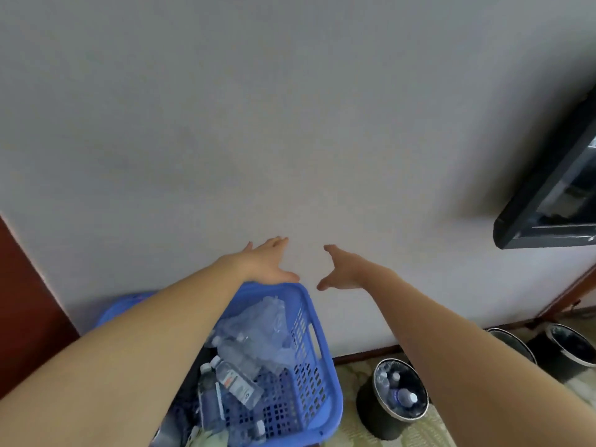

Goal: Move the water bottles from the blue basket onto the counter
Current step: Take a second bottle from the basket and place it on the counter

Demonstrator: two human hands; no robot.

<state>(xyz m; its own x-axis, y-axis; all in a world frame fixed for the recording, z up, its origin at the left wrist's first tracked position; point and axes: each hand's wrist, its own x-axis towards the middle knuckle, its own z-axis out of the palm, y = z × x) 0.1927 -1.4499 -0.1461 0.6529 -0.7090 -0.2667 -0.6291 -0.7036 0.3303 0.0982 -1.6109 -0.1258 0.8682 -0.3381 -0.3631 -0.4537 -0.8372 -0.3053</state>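
A blue plastic basket (309, 375) stands on the floor against a pale wall, at the bottom centre. Inside lie several clear water bottles (237, 380) with white caps, plus crumpled clear plastic wrap (267, 321). My left hand (269, 262) reaches forward above the basket's far rim, fingers straight, holding nothing. My right hand (343, 269) is stretched out beside it to the right, fingers straight and thumb spread, also holding nothing. Both hands are raised in front of the wall. No counter is in view.
A black bin (392, 398) holding bottles stands on the patterned floor right of the basket. Two more black bins (561, 353) stand further right. A dark framed screen (554, 188) hangs on the wall at right. A dark red wooden panel (25, 311) fills the left edge.
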